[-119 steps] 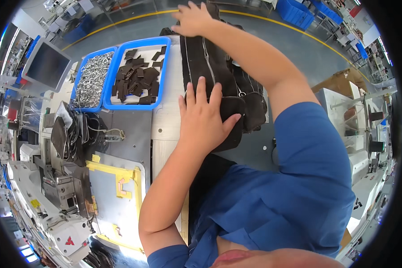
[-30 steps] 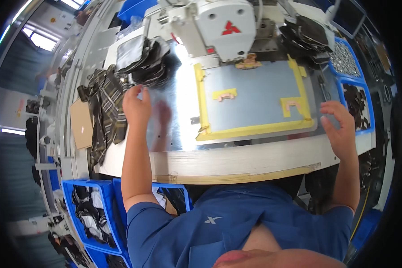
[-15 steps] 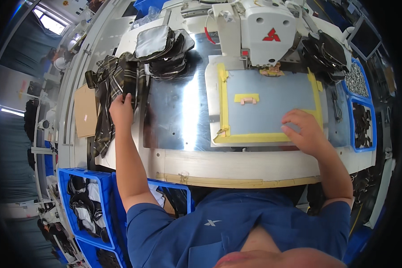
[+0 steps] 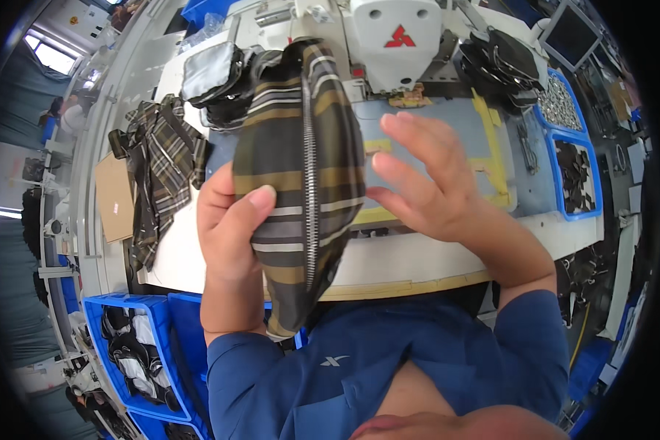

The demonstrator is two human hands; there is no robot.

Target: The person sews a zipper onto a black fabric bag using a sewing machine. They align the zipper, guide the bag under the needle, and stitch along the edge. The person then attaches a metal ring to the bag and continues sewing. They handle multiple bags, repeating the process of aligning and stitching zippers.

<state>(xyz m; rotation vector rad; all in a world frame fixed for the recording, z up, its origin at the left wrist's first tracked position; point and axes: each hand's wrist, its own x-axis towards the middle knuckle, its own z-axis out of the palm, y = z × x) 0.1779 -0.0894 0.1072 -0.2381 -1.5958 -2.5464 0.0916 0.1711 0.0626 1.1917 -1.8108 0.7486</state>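
Note:
A striped plaid fabric piece with a metal zipper [image 4: 286, 161], pouch-like in shape, is held up in front of me. My left hand [image 4: 235, 216] grips its left edge, thumb on top and fingers hidden behind. Close to its right side is my right hand [image 4: 429, 180], fingers spread; no hold on the cloth shows. Behind the piece lies the sewing plate [image 4: 447, 136] with yellow tape strips, partly covered by the cloth and my right hand. Over it stands the white sewing machine head [image 4: 397, 44].
More plaid pieces [image 4: 165, 139] lie at the left beside a brown cardboard sheet [image 4: 115, 198]. Dark stacked pieces [image 4: 502, 62] sit right of the machine. Blue trays [image 4: 600, 176] hold metal and dark small parts. A blue crate [image 4: 170, 352] with fabric pieces stands lower left.
My left hand has taken a plaid piece from the left pile and brought it up before me. My right hand has moved left from the plate's right edge toward it.

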